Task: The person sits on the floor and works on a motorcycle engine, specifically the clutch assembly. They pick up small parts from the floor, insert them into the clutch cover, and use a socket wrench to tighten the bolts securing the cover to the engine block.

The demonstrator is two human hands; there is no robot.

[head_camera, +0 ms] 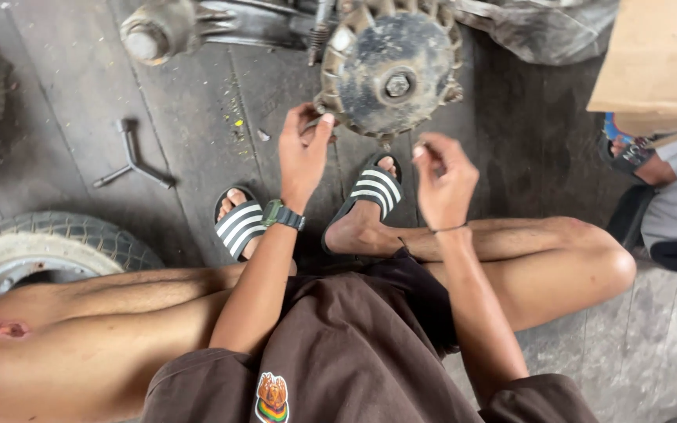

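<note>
Grey concrete floor (197,141) lies under a squatting person in brown shorts and striped black-and-white sandals (240,227). Nearest the hub, the left hand (305,153) grips the lower rim of the round, dirty grey finned metal wheel hub (389,66), its centre nut apparently in place. The right hand (442,176) pinches something too small to identify. A worn tyre (48,247) crowds the left; floor beside the Y-shaped wrench (131,157) is open.
</note>
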